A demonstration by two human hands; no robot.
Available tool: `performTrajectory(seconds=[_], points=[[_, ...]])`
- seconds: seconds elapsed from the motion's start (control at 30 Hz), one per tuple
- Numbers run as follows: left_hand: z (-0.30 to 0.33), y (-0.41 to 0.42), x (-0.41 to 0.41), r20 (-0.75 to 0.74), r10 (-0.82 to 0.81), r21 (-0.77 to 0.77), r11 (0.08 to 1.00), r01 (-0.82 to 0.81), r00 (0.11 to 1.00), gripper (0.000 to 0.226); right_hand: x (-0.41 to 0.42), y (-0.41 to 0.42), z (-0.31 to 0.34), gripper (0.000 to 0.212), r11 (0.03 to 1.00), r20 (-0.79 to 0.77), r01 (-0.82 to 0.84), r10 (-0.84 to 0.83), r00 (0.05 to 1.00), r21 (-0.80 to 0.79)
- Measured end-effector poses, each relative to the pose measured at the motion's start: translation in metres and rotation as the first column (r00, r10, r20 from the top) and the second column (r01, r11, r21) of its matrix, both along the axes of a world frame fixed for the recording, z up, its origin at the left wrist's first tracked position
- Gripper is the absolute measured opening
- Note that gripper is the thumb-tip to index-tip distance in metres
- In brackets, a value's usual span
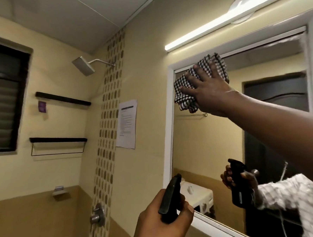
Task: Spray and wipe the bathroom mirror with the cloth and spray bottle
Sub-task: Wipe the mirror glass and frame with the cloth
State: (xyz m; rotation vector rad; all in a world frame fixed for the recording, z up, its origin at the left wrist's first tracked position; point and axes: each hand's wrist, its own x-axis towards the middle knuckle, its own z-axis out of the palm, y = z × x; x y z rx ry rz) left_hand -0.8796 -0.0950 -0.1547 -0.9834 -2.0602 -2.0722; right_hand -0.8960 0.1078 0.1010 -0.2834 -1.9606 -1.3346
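Head camera, what do you see?

— One hand, the right hand (208, 95), lies flat with its fingers spread wide. It presses a checked cloth (201, 84) on the mirror (208, 142), up in the top left corner.

— And the other hand?

— That left hand (164, 222) is curled tight round a black spray bottle (170, 196), low down, near the mirror's bottom edge.

— Is the job nearly done?

— I think wiping is on now. Only the top corner is under the cloth, so most of the glass looks left to do. I cannot tell if the glass is wet.

— Is anything in the way?

— Not on the glass. A paper notice (126, 123) hangs just beside the mirror. A long light (228, 20) sits above it.
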Motion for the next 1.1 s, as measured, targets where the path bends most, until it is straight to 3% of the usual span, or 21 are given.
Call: performTrajectory(seconds=[0.17,0.37,0.5,0.6,0.77,0.9,1.1], points=[[-0.004,-0.007,-0.023,-0.009,0.016,-0.021,1.000,-0.016,1.000,0.015,-0.024,-0.010,-0.001,0.066,1.000,0.088,0.022,-0.024,0.996,0.021],[0.007,0.005,-0.026,-0.060,-0.037,-0.016,0.999,0.036,0.998,0.012,0.006,-0.017,0.001,0.050,0.977,0.189,-0.066,0.027,0.982,0.203],[0.031,0.030,-0.010,-0.096,-0.151,-0.003,0.988,0.152,0.984,0.017,0.057,0.001,-0.005,0.064,0.941,0.167,-0.093,0.040,0.985,0.325],[0.067,0.053,0.010,-0.105,-0.236,0.046,0.969,0.242,0.966,0.015,0.102,0.012,-0.006,0.067,0.930,0.111,-0.036,-0.005,0.994,0.366],[0.130,0.091,0.051,-0.198,-0.345,0.126,0.919,0.373,0.917,0.008,0.184,0.025,-0.009,0.053,0.929,-0.037,0.117,-0.111,0.993,0.352],[0.160,0.122,0.098,-0.206,-0.414,0.178,0.875,0.450,0.887,0.016,0.253,0.029,-0.012,0.044,0.935,-0.189,0.253,-0.209,0.959,0.250],[0.187,0.171,0.173,-0.263,-0.479,0.239,0.809,0.537,0.838,0.015,0.338,0.026,-0.019,0.048,0.897,-0.334,0.433,-0.381,0.862,0.094]])
